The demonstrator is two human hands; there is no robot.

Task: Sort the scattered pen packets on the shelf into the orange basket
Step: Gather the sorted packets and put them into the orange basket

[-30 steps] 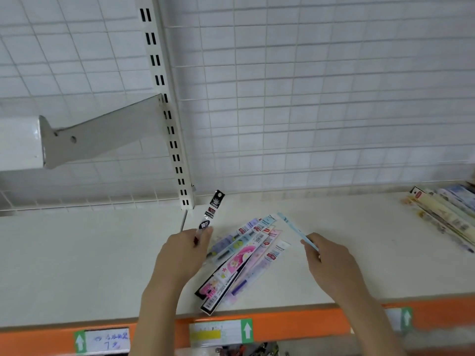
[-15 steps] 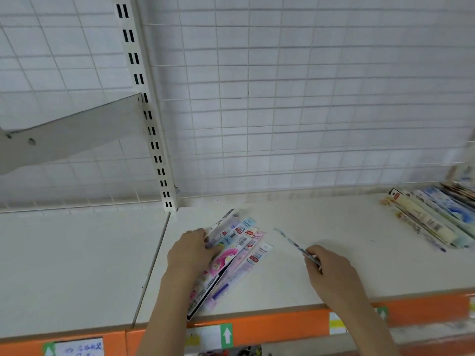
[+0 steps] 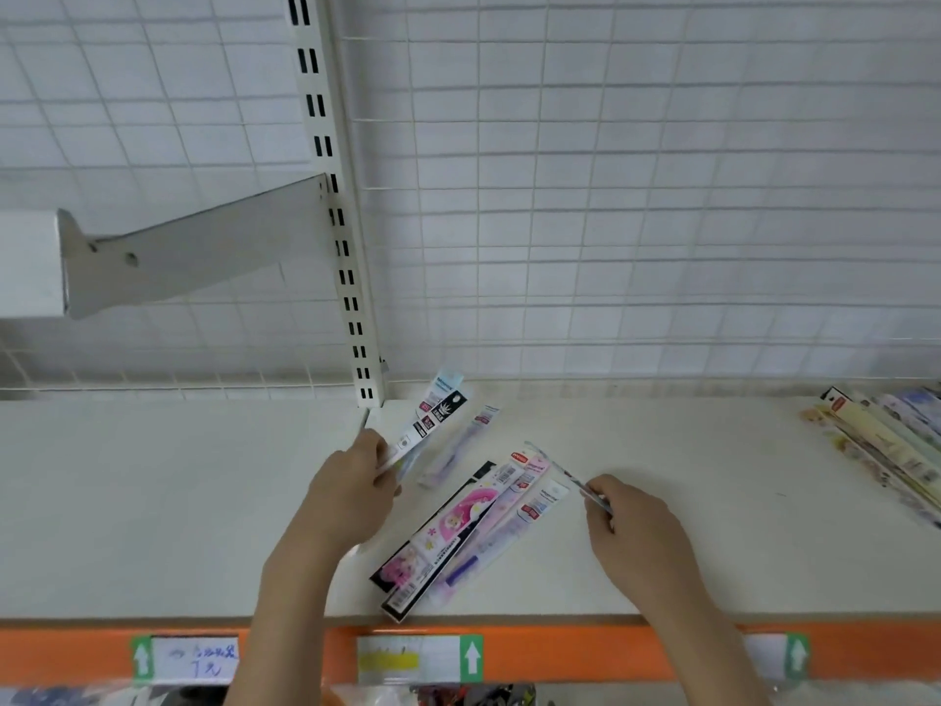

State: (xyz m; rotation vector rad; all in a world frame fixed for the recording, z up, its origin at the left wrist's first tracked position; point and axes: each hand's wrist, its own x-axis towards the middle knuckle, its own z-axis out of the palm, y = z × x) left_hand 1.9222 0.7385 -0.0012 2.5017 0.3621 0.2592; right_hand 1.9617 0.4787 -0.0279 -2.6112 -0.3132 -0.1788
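Observation:
My left hand [image 3: 351, 489] grips a small bunch of pen packets [image 3: 430, 417], black-and-white and pale blue, lifted off the white shelf [image 3: 153, 501]. My right hand [image 3: 629, 522] pinches a thin clear pen packet [image 3: 560, 468] by its near end. Between the hands a fanned pile of pen packets [image 3: 458, 532] lies on the shelf, with a pink cartoon packet on top and its lower end at the front edge. One pale purple packet [image 3: 461, 445] lies apart, just right of my left hand. No orange basket is in view.
More pen packets [image 3: 886, 450] lie in a row at the shelf's far right. A slotted white upright [image 3: 346, 277] and a shelf bracket [image 3: 193, 252] stand at the back left before a wire grid wall. The orange front rail [image 3: 560, 654] carries price labels.
My left hand has lifted a few packets off the pile and raised them toward the back left. One purple packet now lies apart from the pile. My right hand still pinches its thin packet.

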